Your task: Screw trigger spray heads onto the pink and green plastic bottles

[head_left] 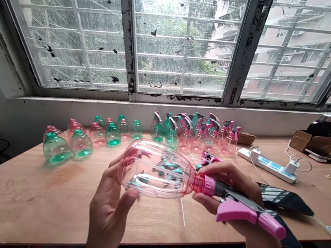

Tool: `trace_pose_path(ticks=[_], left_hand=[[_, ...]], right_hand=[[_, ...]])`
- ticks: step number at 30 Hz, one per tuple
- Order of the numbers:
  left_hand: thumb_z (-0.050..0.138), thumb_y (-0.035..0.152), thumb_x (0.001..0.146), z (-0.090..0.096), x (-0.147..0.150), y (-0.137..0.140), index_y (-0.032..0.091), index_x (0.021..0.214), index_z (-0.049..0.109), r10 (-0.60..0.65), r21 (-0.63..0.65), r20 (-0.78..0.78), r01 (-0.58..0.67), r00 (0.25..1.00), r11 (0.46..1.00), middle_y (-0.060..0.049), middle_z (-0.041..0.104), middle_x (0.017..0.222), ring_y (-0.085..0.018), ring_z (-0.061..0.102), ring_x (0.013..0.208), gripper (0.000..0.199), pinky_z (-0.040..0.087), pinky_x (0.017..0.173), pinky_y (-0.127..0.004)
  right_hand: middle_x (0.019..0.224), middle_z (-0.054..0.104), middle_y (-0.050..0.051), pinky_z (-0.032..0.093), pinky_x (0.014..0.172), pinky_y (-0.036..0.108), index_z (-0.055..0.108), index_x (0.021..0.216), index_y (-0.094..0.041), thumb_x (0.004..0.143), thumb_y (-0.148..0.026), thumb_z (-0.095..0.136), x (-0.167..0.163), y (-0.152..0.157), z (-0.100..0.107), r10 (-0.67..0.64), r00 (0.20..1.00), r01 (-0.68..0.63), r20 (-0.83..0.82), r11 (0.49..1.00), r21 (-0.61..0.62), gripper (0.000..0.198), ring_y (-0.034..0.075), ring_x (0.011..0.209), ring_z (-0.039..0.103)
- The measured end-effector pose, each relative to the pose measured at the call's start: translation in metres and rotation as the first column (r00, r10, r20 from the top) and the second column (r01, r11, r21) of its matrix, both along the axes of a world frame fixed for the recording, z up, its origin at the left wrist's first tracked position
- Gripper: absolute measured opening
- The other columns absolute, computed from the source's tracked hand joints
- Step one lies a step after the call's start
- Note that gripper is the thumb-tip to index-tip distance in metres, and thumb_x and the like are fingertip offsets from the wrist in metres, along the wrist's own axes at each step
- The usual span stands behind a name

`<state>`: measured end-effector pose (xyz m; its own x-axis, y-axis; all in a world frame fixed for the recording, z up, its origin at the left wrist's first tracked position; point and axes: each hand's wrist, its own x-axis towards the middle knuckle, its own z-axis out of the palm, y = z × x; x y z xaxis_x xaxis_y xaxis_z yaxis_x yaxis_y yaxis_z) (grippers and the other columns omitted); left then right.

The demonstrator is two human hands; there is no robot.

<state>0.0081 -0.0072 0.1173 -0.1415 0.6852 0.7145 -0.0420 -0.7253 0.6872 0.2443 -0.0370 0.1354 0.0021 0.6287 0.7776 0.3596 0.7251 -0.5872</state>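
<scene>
A clear pink spray bottle (158,172) lies sideways in the air above the table, its base to the left. My left hand (112,207) is closed around the base end, thumb in front and fingers behind. At the neck, my right hand (234,183) grips the pink collar and the black-and-pink spray head (245,215), which sits on the bottle's mouth. The trigger and nozzle point toward the lower right. Through the clear plastic I see loose teal-and-black spray heads (168,171) on the table. Whether the collar is fully screwed down I cannot tell.
Bottles without spray heads (57,152), green and pink, stand at the back left. Several bottles with spray heads (200,139) stand by the window. To the right are a power strip (270,165), a dark tablet (287,200) with cables, and a cardboard box (316,143).
</scene>
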Motion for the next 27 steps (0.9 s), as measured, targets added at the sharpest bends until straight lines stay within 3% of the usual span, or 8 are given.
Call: trace_pose_path(ticks=[3,6,8,12,14,18,25,27], left_hand=[[0.074,0.036,0.1,0.0,-0.003,0.003,0.031,0.137,0.073,-0.009,0.051,-0.051,0.012,0.999,0.999,-0.006,0.064,0.155,-0.031,0.048,0.155,0.038,0.044,0.127,-0.044],[0.073,0.026,0.1,-0.001,-0.008,0.005,0.034,0.141,0.07,-0.025,0.128,-0.113,0.04,0.993,0.991,-0.005,0.057,0.162,-0.031,0.042,0.159,0.042,0.043,0.128,-0.044],[0.076,0.023,0.098,-0.002,-0.012,0.005,0.036,0.143,0.068,-0.033,0.086,-0.125,0.044,0.992,0.995,-0.005,0.057,0.162,-0.031,0.046,0.157,0.048,0.045,0.127,-0.043],[0.09,0.043,0.084,-0.006,-0.014,0.004,0.032,0.143,0.067,-0.121,0.015,-0.082,0.122,0.989,0.992,-0.01,0.058,0.161,-0.036,0.052,0.152,0.064,0.043,0.128,-0.046],[0.09,0.05,0.082,-0.007,-0.012,0.004,0.029,0.136,0.07,-0.124,0.026,-0.04,0.125,0.992,0.992,-0.011,0.057,0.161,-0.037,0.052,0.152,0.061,0.046,0.126,-0.047],[0.082,0.031,0.093,-0.006,-0.007,0.006,0.029,0.129,0.071,-0.073,0.051,-0.009,0.074,0.997,0.996,-0.007,0.059,0.16,-0.032,0.053,0.152,0.037,0.052,0.121,-0.044],[0.083,0.025,0.092,-0.005,-0.011,0.004,0.032,0.141,0.069,-0.053,0.025,-0.11,0.056,0.992,0.998,-0.008,0.06,0.16,-0.033,0.05,0.154,0.051,0.041,0.129,-0.049],[0.087,0.03,0.088,-0.006,-0.012,0.003,0.029,0.14,0.069,-0.048,0.006,-0.113,0.049,0.992,0.999,-0.01,0.061,0.159,-0.036,0.049,0.154,0.055,0.037,0.131,-0.052]], right_hand=[[0.085,0.075,-0.003,0.056,0.058,0.023,0.068,0.108,-0.03,0.089,-0.023,0.088,0.001,0.003,-0.001,0.025,1.0,-0.025,0.008,0.999,-0.021,0.029,0.015,0.066,0.072],[0.089,0.075,-0.003,0.057,0.061,0.022,0.067,0.109,-0.03,0.084,-0.025,0.093,0.007,0.006,-0.003,0.056,0.998,-0.056,0.013,0.998,-0.026,0.036,0.014,0.068,0.073],[0.091,0.075,-0.003,0.058,0.065,0.021,0.067,0.109,-0.03,0.083,-0.026,0.095,0.01,0.007,-0.005,0.065,0.998,-0.065,0.005,0.998,-0.025,0.039,0.014,0.073,0.074],[0.091,0.076,-0.003,0.061,0.069,0.022,0.067,0.11,-0.03,0.084,-0.026,0.094,0.011,0.007,-0.005,0.07,0.997,-0.069,0.013,0.997,-0.037,0.037,0.016,0.077,0.077],[0.092,0.077,-0.001,0.061,0.068,0.023,0.068,0.109,-0.029,0.083,-0.026,0.094,0.009,0.006,-0.004,0.065,0.998,-0.064,0.024,0.998,-0.025,0.037,0.017,0.077,0.077],[0.089,0.077,-0.001,0.062,0.068,0.026,0.068,0.107,-0.028,0.082,-0.027,0.095,0.007,0.007,-0.004,0.055,0.998,-0.055,0.003,0.998,-0.008,0.037,0.019,0.075,0.077],[0.093,0.076,-0.001,0.06,0.069,0.024,0.069,0.108,-0.03,0.084,-0.029,0.094,0.009,0.008,-0.007,0.055,0.996,-0.057,-0.071,0.998,-0.018,0.034,0.017,0.079,0.076],[0.093,0.076,-0.002,0.059,0.069,0.023,0.069,0.108,-0.031,0.084,-0.029,0.094,0.01,0.007,-0.006,0.048,0.998,-0.048,-0.047,0.999,-0.013,0.035,0.016,0.078,0.075]])
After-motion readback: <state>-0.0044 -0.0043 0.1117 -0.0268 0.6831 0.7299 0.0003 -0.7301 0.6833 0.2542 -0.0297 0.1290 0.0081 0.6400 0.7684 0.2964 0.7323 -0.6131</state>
